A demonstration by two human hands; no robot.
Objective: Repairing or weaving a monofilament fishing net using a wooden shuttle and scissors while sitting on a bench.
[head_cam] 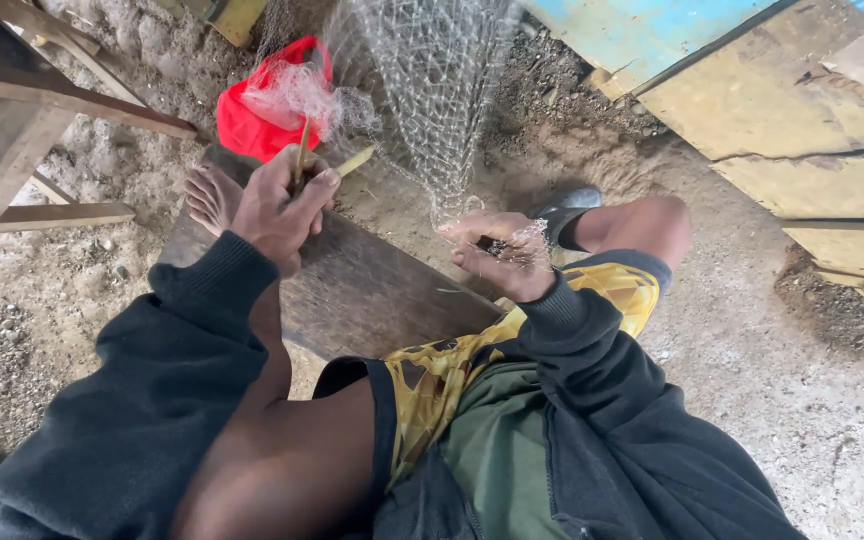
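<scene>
Netting point(432, 90) hangs down the middle over a dark wooden bench point(362, 290), red bag point(252, 125) behind, plank wall point(802, 110) to the right. Left hand point(277, 210) closed around a yellow netting needle point(304, 150). Right hand point(497, 250) pinches the net's lower edge, fingers curled.

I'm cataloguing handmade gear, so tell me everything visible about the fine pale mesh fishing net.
The fine pale mesh fishing net looks like thin translucent line knotted into small open diamonds. It hangs from above the frame and narrows downward. Its lower edge is gathered in the right hand. A bunched part drapes before a red plastic bag, near the left hand, which grips a slim yellowish netting needle.
</scene>
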